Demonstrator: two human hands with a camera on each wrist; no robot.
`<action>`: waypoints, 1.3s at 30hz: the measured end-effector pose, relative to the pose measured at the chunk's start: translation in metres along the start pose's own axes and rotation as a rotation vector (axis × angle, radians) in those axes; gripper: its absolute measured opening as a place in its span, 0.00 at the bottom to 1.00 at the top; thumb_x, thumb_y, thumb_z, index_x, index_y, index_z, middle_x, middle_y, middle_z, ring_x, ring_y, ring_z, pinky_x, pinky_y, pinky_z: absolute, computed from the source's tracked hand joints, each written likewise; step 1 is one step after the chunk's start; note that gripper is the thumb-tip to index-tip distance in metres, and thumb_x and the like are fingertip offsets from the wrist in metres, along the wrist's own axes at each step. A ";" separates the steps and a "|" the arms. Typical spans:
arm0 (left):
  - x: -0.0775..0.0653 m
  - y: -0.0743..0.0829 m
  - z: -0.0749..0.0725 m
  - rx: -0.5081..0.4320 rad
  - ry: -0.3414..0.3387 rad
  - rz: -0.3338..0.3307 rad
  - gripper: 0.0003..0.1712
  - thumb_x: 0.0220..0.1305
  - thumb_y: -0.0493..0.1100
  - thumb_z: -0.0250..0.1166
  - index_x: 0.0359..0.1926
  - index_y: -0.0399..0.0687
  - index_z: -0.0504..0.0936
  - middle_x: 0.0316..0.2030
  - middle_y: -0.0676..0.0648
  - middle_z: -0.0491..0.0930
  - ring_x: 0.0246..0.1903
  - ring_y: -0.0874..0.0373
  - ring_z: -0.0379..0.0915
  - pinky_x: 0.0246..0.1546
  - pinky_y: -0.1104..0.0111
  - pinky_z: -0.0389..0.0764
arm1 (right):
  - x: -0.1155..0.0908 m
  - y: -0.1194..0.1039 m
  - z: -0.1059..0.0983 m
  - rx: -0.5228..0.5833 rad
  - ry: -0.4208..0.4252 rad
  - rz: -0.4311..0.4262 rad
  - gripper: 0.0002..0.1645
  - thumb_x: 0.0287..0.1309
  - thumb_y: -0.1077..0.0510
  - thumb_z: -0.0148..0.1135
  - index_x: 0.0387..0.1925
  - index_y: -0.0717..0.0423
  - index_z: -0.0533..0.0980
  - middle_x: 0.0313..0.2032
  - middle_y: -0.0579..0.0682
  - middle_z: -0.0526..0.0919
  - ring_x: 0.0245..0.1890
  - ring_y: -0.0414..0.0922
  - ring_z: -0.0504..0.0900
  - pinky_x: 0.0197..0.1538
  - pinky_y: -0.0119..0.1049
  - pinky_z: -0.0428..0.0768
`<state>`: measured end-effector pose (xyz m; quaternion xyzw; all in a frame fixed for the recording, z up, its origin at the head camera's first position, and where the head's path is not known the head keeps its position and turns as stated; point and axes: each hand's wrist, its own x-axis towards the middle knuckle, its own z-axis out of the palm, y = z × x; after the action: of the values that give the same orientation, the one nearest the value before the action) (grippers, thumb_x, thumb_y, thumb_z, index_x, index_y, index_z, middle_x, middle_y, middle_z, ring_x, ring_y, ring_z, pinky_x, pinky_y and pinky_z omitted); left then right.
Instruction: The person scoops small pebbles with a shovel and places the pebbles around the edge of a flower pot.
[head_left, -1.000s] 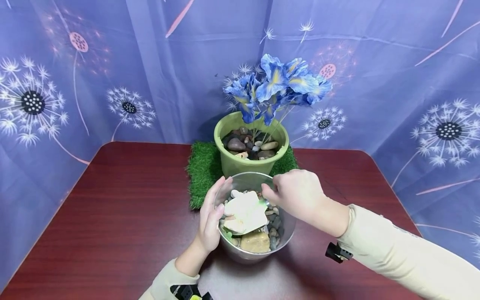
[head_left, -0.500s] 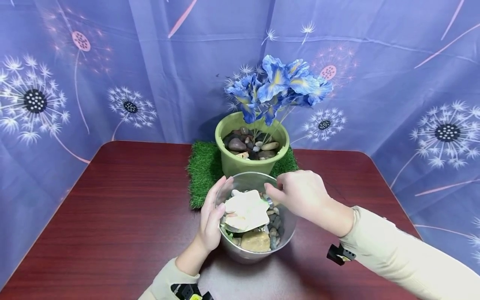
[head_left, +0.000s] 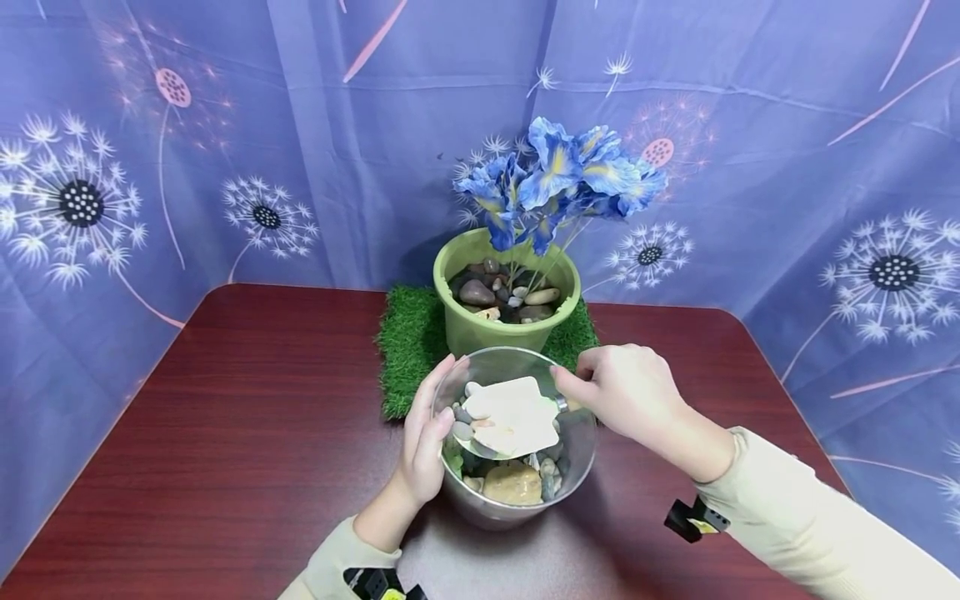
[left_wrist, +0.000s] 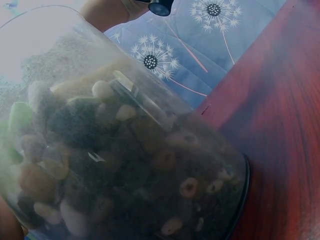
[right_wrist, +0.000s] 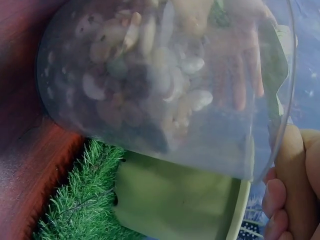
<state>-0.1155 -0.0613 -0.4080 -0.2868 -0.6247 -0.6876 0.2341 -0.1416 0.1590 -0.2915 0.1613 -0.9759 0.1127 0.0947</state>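
A clear bucket stands on the table, holding mixed pebbles and a large tan stone. My right hand grips the wooden handle of a small trowel at the bucket's right rim. Its bright, glare-washed blade lies inside the bucket above the pebbles; a tan patch on it is too washed out to identify. Against the bucket's left wall rests my left hand, fingers fairly straight and thumb near the rim. Through the wall, the right wrist view shows those fingers extended.
Just behind the bucket stands a green flowerpot with stones and blue artificial irises, on an artificial grass mat. The red-brown table spreads to both sides. A purple dandelion-print cloth hangs behind.
My right hand has moved to the right, drawing the trowel blade rightward over the pebbles. Stones at the bucket's left side now show more. My left hand stays at the wall.
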 end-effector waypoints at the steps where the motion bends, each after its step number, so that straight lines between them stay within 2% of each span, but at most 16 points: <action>1: 0.000 0.000 0.000 0.001 0.001 0.004 0.32 0.59 0.33 0.38 0.65 0.20 0.53 0.58 0.20 0.64 0.64 0.55 0.65 0.66 0.68 0.64 | 0.000 0.002 0.000 0.008 -0.002 0.005 0.23 0.54 0.42 0.58 0.08 0.41 0.69 0.06 0.35 0.63 0.12 0.39 0.64 0.15 0.33 0.60; 7: 0.000 -0.002 0.000 -0.004 0.004 0.015 0.32 0.59 0.32 0.38 0.64 0.20 0.53 0.57 0.19 0.63 0.64 0.58 0.64 0.67 0.68 0.63 | -0.002 0.010 -0.003 0.066 -0.050 0.041 0.23 0.55 0.41 0.58 0.09 0.42 0.71 0.07 0.36 0.67 0.13 0.38 0.67 0.18 0.33 0.63; 13: 0.000 -0.002 0.000 0.006 0.005 0.014 0.32 0.60 0.32 0.38 0.65 0.21 0.53 0.58 0.20 0.64 0.64 0.50 0.64 0.67 0.68 0.63 | -0.003 0.017 -0.006 0.145 -0.135 0.089 0.25 0.54 0.33 0.57 0.12 0.42 0.73 0.09 0.38 0.68 0.15 0.38 0.67 0.20 0.33 0.64; 16: -0.001 -0.002 0.000 0.008 0.006 0.012 0.32 0.60 0.32 0.38 0.65 0.21 0.54 0.58 0.21 0.64 0.64 0.49 0.64 0.67 0.68 0.63 | -0.003 0.020 -0.008 0.178 -0.159 0.077 0.24 0.53 0.32 0.58 0.15 0.42 0.74 0.11 0.38 0.68 0.15 0.38 0.65 0.20 0.32 0.64; 21: -0.001 -0.003 -0.001 0.016 0.007 0.016 0.32 0.60 0.32 0.38 0.65 0.21 0.54 0.59 0.21 0.64 0.64 0.50 0.65 0.67 0.67 0.64 | -0.006 0.026 -0.011 0.241 -0.192 0.041 0.18 0.50 0.35 0.63 0.19 0.41 0.74 0.13 0.38 0.68 0.15 0.36 0.64 0.20 0.30 0.64; 27: -0.001 -0.003 0.000 0.011 0.005 0.021 0.32 0.59 0.31 0.38 0.65 0.20 0.54 0.59 0.22 0.64 0.64 0.49 0.64 0.67 0.67 0.64 | -0.013 0.031 -0.015 0.289 -0.246 0.037 0.17 0.44 0.35 0.68 0.23 0.40 0.75 0.16 0.36 0.73 0.18 0.35 0.67 0.24 0.29 0.67; 32: -0.002 -0.001 0.000 0.009 0.005 0.013 0.32 0.60 0.32 0.37 0.65 0.21 0.54 0.59 0.22 0.64 0.64 0.48 0.64 0.67 0.67 0.63 | -0.016 0.033 -0.017 0.305 -0.229 0.016 0.16 0.43 0.37 0.70 0.24 0.39 0.75 0.18 0.35 0.75 0.19 0.34 0.69 0.25 0.29 0.69; 39: -0.002 -0.002 -0.001 0.012 0.003 0.000 0.32 0.60 0.32 0.37 0.65 0.21 0.53 0.60 0.23 0.64 0.64 0.49 0.64 0.68 0.66 0.63 | -0.019 0.036 -0.015 0.309 -0.134 -0.017 0.13 0.43 0.39 0.71 0.24 0.36 0.76 0.18 0.33 0.75 0.19 0.33 0.70 0.24 0.28 0.70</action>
<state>-0.1156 -0.0619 -0.4113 -0.2844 -0.6285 -0.6843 0.2364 -0.1340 0.2013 -0.2884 0.1892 -0.9497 0.2496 0.0042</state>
